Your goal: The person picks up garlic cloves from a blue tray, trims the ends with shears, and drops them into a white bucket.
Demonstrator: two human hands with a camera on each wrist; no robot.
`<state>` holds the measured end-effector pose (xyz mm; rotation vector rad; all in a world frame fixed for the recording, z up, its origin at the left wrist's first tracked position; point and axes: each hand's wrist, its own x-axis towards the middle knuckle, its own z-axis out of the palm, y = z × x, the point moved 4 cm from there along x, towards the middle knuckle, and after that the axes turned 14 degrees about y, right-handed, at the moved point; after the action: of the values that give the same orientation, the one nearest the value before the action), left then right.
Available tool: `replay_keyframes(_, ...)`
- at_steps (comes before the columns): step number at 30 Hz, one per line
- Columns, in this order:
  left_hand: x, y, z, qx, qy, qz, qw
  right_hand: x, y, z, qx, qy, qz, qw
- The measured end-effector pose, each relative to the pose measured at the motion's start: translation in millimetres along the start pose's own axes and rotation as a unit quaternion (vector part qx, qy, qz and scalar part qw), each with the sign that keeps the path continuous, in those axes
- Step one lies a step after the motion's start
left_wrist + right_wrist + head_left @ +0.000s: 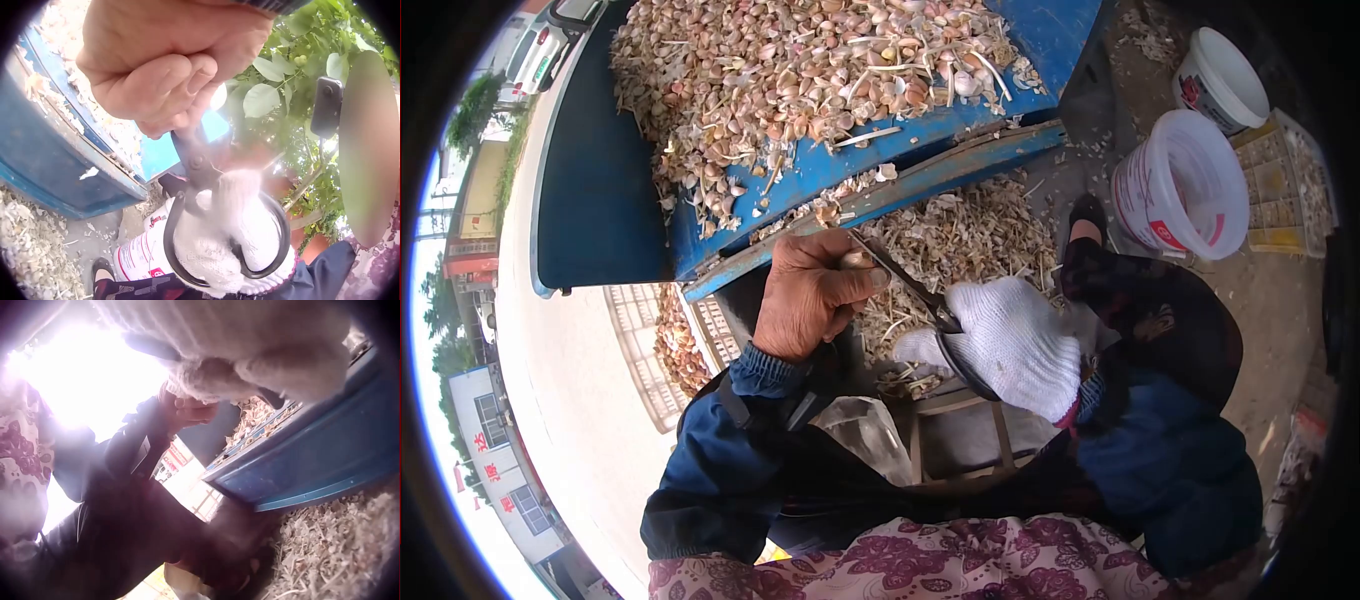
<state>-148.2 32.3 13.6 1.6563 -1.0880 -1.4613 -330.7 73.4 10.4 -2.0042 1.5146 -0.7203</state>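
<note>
My bare left hand point(805, 295) pinches a small garlic bulb point(857, 260) between thumb and fingers, just in front of the blue trailer's edge. In the left wrist view its fingers are curled and hide the garlic. My right hand point(1015, 345), in a white knit glove, grips dark-handled scissors point(920, 290). The left wrist view shows gloved fingers through the black handle loops point(284, 231). The blades point at the left hand, their tips right at the garlic. In the right wrist view the glove point(250, 356) covers most of the scissors.
A heap of garlic point(800, 80) fills the blue trailer point(600, 200). Trimmed stems and skins point(960, 230) cover the ground below. White buckets point(1135, 190) and a yellowish crate point(1270, 185) stand right. Another crate point(635, 335) holding garlic is at left.
</note>
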Motion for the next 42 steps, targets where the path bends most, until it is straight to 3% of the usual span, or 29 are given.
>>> replay_keyframes(5, -3.4, 1.9, 3.5, -0.005, -0.015, -0.002, 1.0, 0.1, 0.5, 5.9, 0.146, -0.031, 0.053, 0.987)
replay_keyframes(6, -2.6, 0.1, 5.1, -0.02, -0.039, 0.004, 0.999, 0.5, 4.9, 8.7, 0.238, -0.1, 0.171, 0.951)
replay_keyframes(7, -1.4, -2.2, 6.8, -0.035, -0.063, 0.01, 0.997, 1.1, 5.4, 9.6, 0.323, -0.165, 0.284, 0.887)
replay_keyframes(8, 2.5, -6.1, 6.6, -0.035, -0.062, 0.01, 0.997, 3.7, 7.1, 3.7, 0.348, -0.192, 0.256, 0.881)
replay_keyframes(10, 15.1, -15.5, 0.6, -0.083, -0.063, -0.052, 0.993, 8.6, 14.9, 7.8, 0.23, -0.145, 0.156, 0.95)
replay_keyframes(11, 22.7, -20.8, -8.9, -0.103, -0.058, -0.07, 0.991, 9.4, 27.1, 17.4, 0.042, -0.187, 0.112, 0.975)
replay_keyframes(12, 33.6, -26.3, -20.0, -0.145, -0.024, -0.062, 0.987, 6.4, 25.7, 10.1, 0.163, -0.227, 0.238, 0.93)
replay_keyframes(13, 43.7, -27.0, -34.5, -0.144, 0.018, -0.064, 0.987, 8.5, 26.6, 10.4, 0.168, -0.227, 0.232, 0.931)
replay_keyframes(14, 53.3, -25.8, -50.8, -0.146, 0.059, -0.068, 0.985, 6.4, 28.8, 13.5, 0.308, -0.236, 0.336, 0.858)
replay_keyframes(15, 62.6, -19.7, -64.8, -0.124, 0.115, -0.032, 0.985, 3.7, 29.0, 16.2, 0.435, -0.238, 0.43, 0.755)
replay_keyframes(16, 72.2, -12.5, -78.0, -0.101, 0.168, 0.003, 0.98, 1.4, 29.8, 16.5, 0.435, -0.238, 0.427, 0.756)
replay_keyframes(17, 82.1, -6.2, -93.4, -0.028, 0.195, 0.036, 0.98, 2.8, 33.0, 11.9, 0.285, -0.199, 0.316, 0.883)
replay_keyframes(18, 91.6, -3.0, -100.2, 0.014, 0.255, 0.06, 0.965, 6.4, 32.2, 6.1, 0.119, -0.148, 0.189, 0.963)
replay_keyframes(19, 106.3, -4.9, -103.6, 0.045, 0.284, 0.11, 0.951, 4.8, 30.1, 6.0, 0.17, -0.2, 0.268, 0.927)
replay_keyframes(20, 119.0, -7.8, -107.9, 0.076, 0.313, 0.158, 0.933, 5.9, 29.3, 5.1, 0.17, -0.2, 0.267, 0.927)
replay_keyframes(21, 125.9, -8.4, -107.7, 0.076, 0.314, 0.158, 0.933, 8.1, 28.9, 3.3, 0.155, -0.176, 0.241, 0.942)
replay_keyframes(23, 138.2, -8.1, -98.4, 0.274, 0.296, 0.218, 0.889, 10.2, 28.8, -0.8, 0.139, -0.152, 0.22, 0.953)
replay_keyframes(24, 147.5, -14.4, -97.7, 0.273, 0.292, 0.217, 0.89, 12.5, 26.9, -4.0, 0.139, -0.151, 0.225, 0.952)
replay_keyframes(26, 155.9, -14.4, -90.3, 0.43, 0.291, 0.375, 0.768, 13.9, 27.8, -6.2, 0.138, -0.15, 0.23, 0.951)
replay_keyframes(28, 156.4, -15.2, -83.3, 0.453, 0.293, 0.333, 0.774, 14.0, 27.5, -6.8, 0.149, -0.135, 0.213, 0.956)
replay_keyframes(30, 153.9, -14.4, -76.9, 0.507, 0.321, 0.371, 0.709, 16.8, 21.7, -13.4, 0.128, -0.127, 0.195, 0.964)
replay_keyframes(34, 144.7, -13.7, -64.6, 0.531, 0.305, 0.404, 0.68, 17.7, 18.8, -14.5, 0.079, -0.086, 0.118, 0.986)
replay_keyframes(37, 143.9, -12.2, -58.5, 0.543, 0.295, 0.412, 0.669, 17.5, 16.9, -15.3, 0.083, -0.095, 0.128, 0.984)
replay_keyframes(40, 153.8, -14.2, -58.6, 0.524, 0.3, 0.422, 0.676, 18.7, 17.8, -13.3, 0.053, -0.079, 0.095, 0.991)
replay_keyframes(42, 159.2, -17.9, -61.5, 0.471, 0.303, 0.424, 0.712, 20.4, 17.8, -14.1, 0.055, -0.077, 0.105, 0.99)
